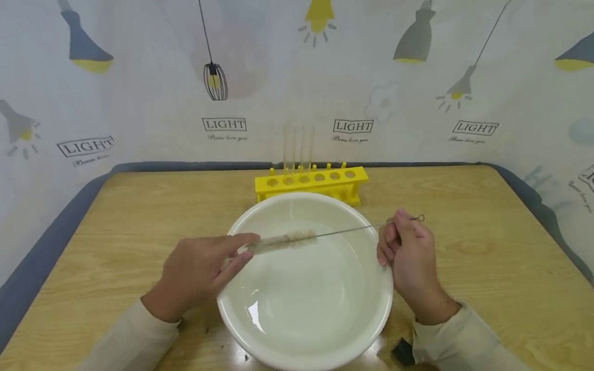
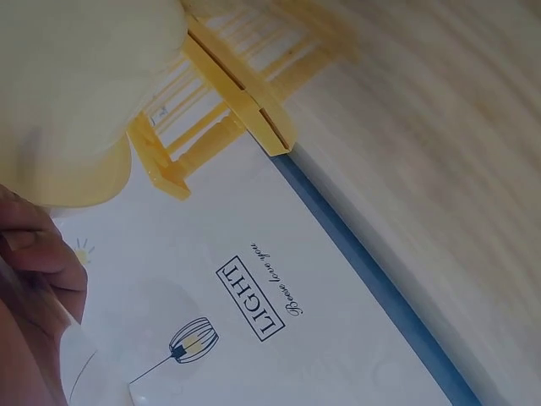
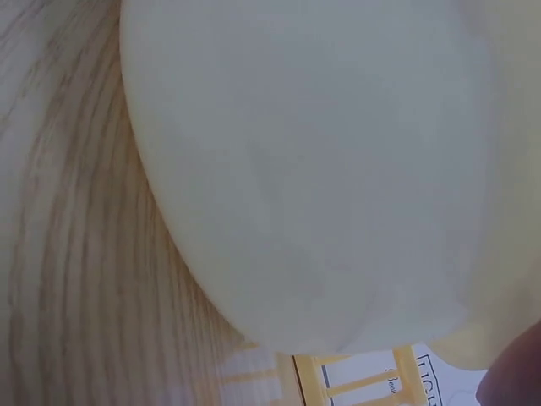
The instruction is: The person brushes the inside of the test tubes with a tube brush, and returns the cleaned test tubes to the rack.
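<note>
Over the white basin (image 1: 223,309), my left hand (image 1: 199,268) pinches a clear glass test tube (image 1: 269,244) between thumb and fingers. The tube lies nearly level, its mouth toward the right. A test tube brush (image 1: 307,236) has part of its pale bristles inside the tube and part outside the mouth. My right hand (image 1: 410,257) grips the brush's thin wire handle near its looped end, above the basin's right rim. In the left wrist view the curled fingers (image 2: 42,262) show at the left edge; the basin's outer wall (image 3: 313,186) fills most of the right wrist view.
Behind the basin stands a yellow test tube rack (image 1: 320,178) with two clear tubes upright in it. Water with a bright reflection lies in the basin. A small black object (image 1: 402,352) is by the right sleeve. A printed curtain (image 1: 287,77) hangs behind the wooden table (image 1: 473,232).
</note>
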A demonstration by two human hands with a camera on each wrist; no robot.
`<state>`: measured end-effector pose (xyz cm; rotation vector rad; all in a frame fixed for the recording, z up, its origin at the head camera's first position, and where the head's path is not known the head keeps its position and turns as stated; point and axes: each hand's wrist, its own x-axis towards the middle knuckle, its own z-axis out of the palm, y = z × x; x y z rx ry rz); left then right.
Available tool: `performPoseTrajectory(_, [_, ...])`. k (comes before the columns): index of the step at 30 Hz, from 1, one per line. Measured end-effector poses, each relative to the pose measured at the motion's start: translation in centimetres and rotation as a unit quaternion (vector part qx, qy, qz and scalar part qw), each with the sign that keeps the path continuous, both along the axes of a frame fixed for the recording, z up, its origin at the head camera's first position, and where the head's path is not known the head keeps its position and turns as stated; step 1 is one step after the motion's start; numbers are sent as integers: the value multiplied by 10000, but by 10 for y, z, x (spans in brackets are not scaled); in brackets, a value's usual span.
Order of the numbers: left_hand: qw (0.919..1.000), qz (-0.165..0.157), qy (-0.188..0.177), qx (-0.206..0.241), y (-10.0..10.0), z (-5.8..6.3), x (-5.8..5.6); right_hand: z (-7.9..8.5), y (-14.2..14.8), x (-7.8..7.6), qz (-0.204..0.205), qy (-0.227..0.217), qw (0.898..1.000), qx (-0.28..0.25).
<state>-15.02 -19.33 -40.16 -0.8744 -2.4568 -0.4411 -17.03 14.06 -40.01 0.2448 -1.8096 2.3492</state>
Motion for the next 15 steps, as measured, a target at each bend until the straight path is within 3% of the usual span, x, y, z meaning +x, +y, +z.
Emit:
performPoseTrajectory(7, [9999, -28, 124, 49, 1, 0, -1, 1, 3, -2, 77, -168, 9978, -643])
performPoseTrajectory(15, [10000, -32, 24, 16, 0, 1, 0, 1, 1, -2, -64, -376, 9961, -802])
